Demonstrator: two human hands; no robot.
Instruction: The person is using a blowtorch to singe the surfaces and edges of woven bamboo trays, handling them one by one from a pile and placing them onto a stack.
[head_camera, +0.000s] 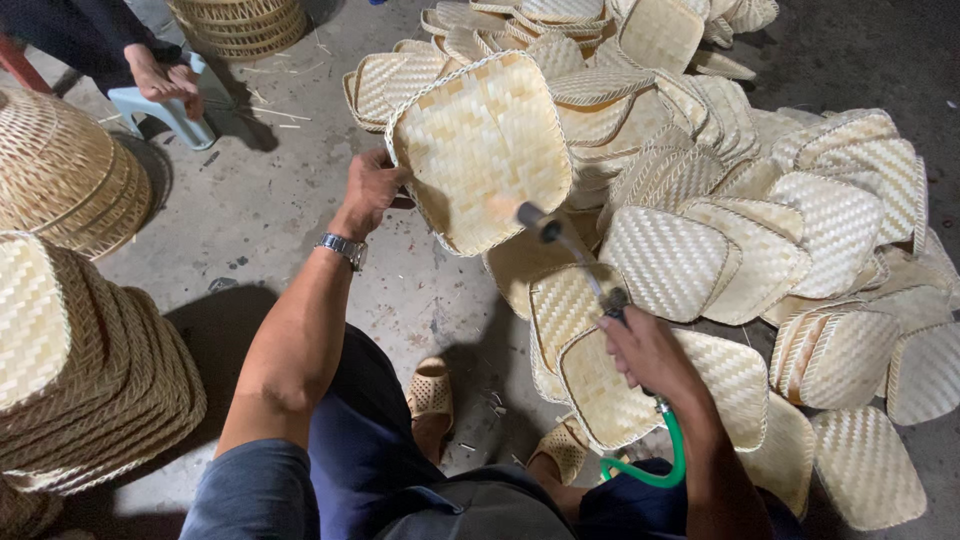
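Your left hand (368, 192) grips the woven tray (480, 150) by its edge; your right hand (645, 350) is closed around the torch (570, 250).

The left hand (370, 190) was raised toward the upper middle of the frame, fingers curled shut in a firm grip, the forearm running bare down to the lower left (a wristwatch sat on that wrist). The right hand (648, 352) was lower, right of centre, closed in a fist, knuckles up, its forearm dropping toward the bottom edge.
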